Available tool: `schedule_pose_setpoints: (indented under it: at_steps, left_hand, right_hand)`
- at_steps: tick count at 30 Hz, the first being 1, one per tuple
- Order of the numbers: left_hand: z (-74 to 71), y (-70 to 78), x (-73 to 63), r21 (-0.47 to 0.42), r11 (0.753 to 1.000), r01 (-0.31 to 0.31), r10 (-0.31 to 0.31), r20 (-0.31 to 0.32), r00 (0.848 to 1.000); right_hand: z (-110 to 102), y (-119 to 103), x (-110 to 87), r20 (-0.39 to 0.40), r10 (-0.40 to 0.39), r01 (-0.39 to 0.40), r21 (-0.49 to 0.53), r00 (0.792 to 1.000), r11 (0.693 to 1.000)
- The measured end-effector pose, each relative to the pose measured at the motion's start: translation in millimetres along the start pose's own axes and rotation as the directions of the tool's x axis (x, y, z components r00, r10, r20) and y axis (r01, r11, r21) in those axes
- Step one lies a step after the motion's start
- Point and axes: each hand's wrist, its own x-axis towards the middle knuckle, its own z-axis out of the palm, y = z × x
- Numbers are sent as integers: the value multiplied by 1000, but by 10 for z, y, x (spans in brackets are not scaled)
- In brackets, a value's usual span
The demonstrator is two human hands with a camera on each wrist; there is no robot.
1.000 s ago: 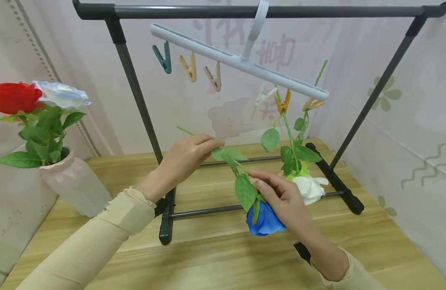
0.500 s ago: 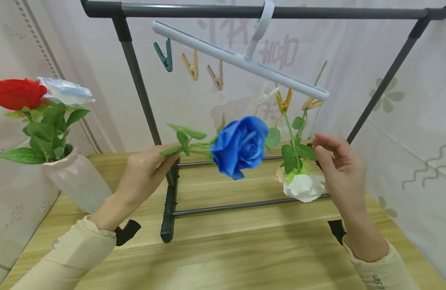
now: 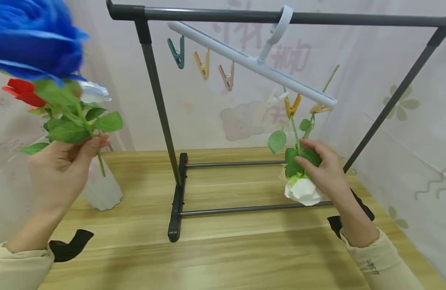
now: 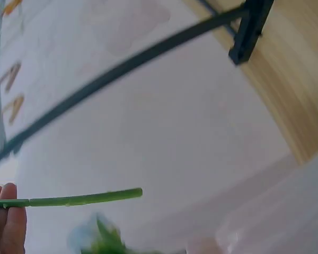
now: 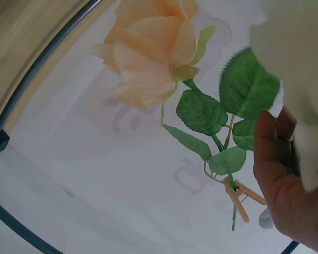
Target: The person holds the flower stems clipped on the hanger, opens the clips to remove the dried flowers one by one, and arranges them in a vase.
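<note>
Raised at the left, my left hand (image 3: 63, 173) pinches the green stem of a blue artificial rose (image 3: 34, 40) between thumb and fingers. Its bloom is upright and partly cut off by the head view's edge. The bare stem end (image 4: 95, 198) sticks out past the fingertips in the left wrist view. My right hand (image 3: 326, 171) is at a white rose (image 3: 303, 192) hanging head down, with thumb and index finger spread apart at its stem and leaves. A yellow-orange clothespin (image 3: 292, 105) holds that stem. Behind it a peach rose (image 5: 148, 58) hangs from a pale orange clothespin (image 5: 239, 198).
A tilted white hanger (image 3: 252, 62) hooks over the black rack's top bar (image 3: 208, 15). Teal (image 3: 177, 52), yellow (image 3: 202, 64) and pink (image 3: 228, 76) clothespins hang from its left half. Behind my left hand stands a white vase (image 3: 103, 189) with red (image 3: 23, 92) and white roses.
My left hand has swung left and nearer the camera, turning the blue rose upright. My right hand, first at the blue rose, moved right, then left to the white rose's stem.
</note>
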Motion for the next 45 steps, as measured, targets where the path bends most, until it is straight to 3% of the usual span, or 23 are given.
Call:
schedule_pose_setpoints:
  at_steps: [4, 9, 13, 15, 19, 23, 26, 30, 34, 36, 39, 42, 44, 45]
  left_hand:
    - [-190, -7, 127, -45, 984, 171, -175, -93, 980]
    - [-277, -94, 360, -59, 970, 235, -243, -225, 944]
    - [-318, -181, 474, -55, 952, 302, -302, -338, 891]
    - [-345, -237, 478, -34, 938, 344, -330, -378, 865]
    - [-392, -403, 379, -14, 918, 396, -364, -421, 831]
    - [-466, -569, 209, 73, 868, 492, -412, -448, 793]
    - [-535, -648, 96, 199, 802, 564, -443, -434, 784]
    - [-557, -768, -52, 379, 714, 588, -466, -370, 804]
    - [-567, -853, -214, 474, 678, 562, -450, -337, 827]
    - [-561, -860, -263, 484, 677, 554, -454, -318, 832]
    - [-540, -813, -285, 437, 672, 597, -506, -317, 802]
    - [-518, -718, -258, 359, 740, 569, -444, -375, 814]
    - [-484, -628, -190, 303, 809, 503, -356, -428, 830]
    - [-464, -585, -144, 283, 854, 437, -283, -454, 845]
  right_hand:
    - [-2, 34, -16, -23, 7, -8, -31, 1000, 999]
    - [-61, 88, -85, -51, 20, -23, -47, 998, 999]
    - [-57, 107, -109, -66, 13, -15, -35, 998, 999]
    - [-39, 105, -105, -68, 3, -4, -25, 998, 1000]
    - [5, 92, -82, -72, -23, 23, -2, 997, 1000]
    - [45, 81, -53, -68, -53, 54, 18, 996, 998]
    - [74, 67, -37, -54, -58, 60, 30, 997, 998]
    - [82, 56, -46, -40, -36, 37, 38, 999, 999]
    - [91, 51, -47, -26, -20, 21, 45, 999, 999]
    - [90, 52, -48, -20, -10, 11, 44, 1000, 999]
    - [80, 59, -62, -14, 3, -3, 41, 1000, 999]
    - [69, 70, -73, -6, 8, -8, 52, 1000, 999]
    - [67, 76, -71, -9, 7, -6, 57, 1000, 998]
    - [67, 79, -68, -14, 4, -3, 57, 1000, 998]
